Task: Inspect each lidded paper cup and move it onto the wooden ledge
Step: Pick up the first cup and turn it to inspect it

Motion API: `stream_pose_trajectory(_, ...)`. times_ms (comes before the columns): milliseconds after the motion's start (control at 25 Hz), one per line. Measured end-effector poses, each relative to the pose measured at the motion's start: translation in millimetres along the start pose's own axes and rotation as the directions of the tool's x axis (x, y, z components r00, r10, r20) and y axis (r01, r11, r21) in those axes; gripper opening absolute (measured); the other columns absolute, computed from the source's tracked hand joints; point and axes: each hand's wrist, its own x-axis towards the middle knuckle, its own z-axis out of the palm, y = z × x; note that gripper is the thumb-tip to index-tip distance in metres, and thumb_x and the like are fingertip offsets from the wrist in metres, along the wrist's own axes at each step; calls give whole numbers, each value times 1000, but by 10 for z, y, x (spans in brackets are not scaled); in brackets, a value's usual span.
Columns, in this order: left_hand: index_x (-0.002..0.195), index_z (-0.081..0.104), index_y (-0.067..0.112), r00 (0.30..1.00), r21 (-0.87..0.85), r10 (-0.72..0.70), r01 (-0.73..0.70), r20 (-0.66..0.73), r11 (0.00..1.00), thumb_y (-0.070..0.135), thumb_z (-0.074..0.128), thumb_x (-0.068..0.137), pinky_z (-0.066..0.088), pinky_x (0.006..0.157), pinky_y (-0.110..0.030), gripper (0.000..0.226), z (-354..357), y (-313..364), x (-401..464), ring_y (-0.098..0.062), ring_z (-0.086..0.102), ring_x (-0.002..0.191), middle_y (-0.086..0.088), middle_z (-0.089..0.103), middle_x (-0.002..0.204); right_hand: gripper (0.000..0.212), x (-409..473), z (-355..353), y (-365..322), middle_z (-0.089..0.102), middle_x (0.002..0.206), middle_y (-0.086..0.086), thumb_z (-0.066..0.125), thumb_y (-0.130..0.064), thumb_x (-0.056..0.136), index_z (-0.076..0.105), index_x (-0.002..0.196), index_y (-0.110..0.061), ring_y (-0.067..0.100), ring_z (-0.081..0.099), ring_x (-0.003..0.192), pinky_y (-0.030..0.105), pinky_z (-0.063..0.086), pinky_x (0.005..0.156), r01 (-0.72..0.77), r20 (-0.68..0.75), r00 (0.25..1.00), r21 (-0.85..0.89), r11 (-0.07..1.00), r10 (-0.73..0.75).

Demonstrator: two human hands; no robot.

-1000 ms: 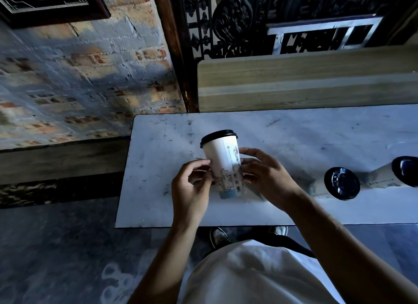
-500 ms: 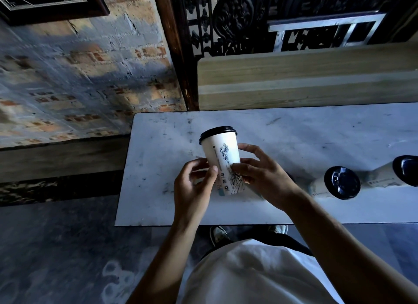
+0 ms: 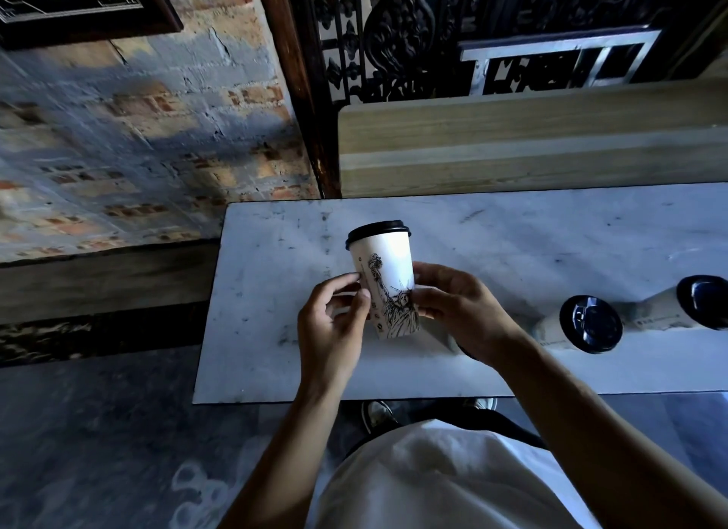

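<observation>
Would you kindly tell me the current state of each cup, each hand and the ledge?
Held cup: lidded, lifted off the table, gripped by both hands.
Middle cup: lidded, standing on the table.
Right cup: lidded, standing on the table.
Left hand: gripping the held cup.
Right hand: gripping the held cup.
Wooden ledge: no cups on it.

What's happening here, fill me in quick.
A person stands at a white marble table and holds a lidded paper cup upright above it. The left hand and the right hand grip its lower part from either side, with a Statue of Liberty drawing facing the camera. Two more lidded cups stand on the table to the right. The wooden ledge behind the table has no cup on the part in view.
</observation>
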Motion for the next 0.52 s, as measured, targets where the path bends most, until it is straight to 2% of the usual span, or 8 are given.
stream_pose_trajectory(120,115,69,10,999,-5,5,-4,38,1000,9,75,88,54,75,-14,28,15,-35,122,-7,73,90,-7,76,107,39,96,-3,-67,76,120,20,57,9,95,69,126,-11,31,72,109,40,57,95,-8,1,1000,-9,1000,8)
stream_pose_trajectory(240,112,68,14,994,-9,50,-49,93,999,1,76,85,53,80,-15,31,81,-76,396,-7,72,93,-6,75,106,44,341,-78,-135,76,115,23,67,8,91,62,126,-19,26,74,101,39,59,94,-75,-128,990,-109,991,61)
stream_pose_trajectory(320,108,68,20,992,5,46,-47,121,999,-1,76,83,55,82,-20,33,183,-117,659,-11,73,95,-2,76,105,48,579,-169,-218,77,109,19,71,8,87,60,123,-23,24,73,93,34,60,85,-116,-180,980,-200,973,80)
stream_pose_trajectory(400,106,67,22,994,44,33,-37,101,998,1,75,83,56,79,-24,32,316,-140,954,-12,74,93,1,76,105,51,907,-282,-286,75,103,6,74,8,84,57,119,-25,21,70,87,32,57,73,-140,-211,974,-301,943,77)
stream_pose_trajectory(440,105,67,22,996,62,29,-34,87,998,3,75,83,55,77,-24,30,388,-139,1104,-11,74,92,2,76,106,52,1075,-337,-312,74,104,2,76,5,81,57,119,-25,22,70,89,35,57,72,-138,-217,974,-352,926,62)
stream_pose_trajectory(520,105,68,21,998,61,16,-20,59,998,5,75,83,55,77,-24,28,548,-140,1473,-11,74,94,2,76,108,58,1481,-451,-366,73,113,1,80,-7,71,60,122,-23,23,72,100,42,60,83,-109,-222,975,-461,881,5)
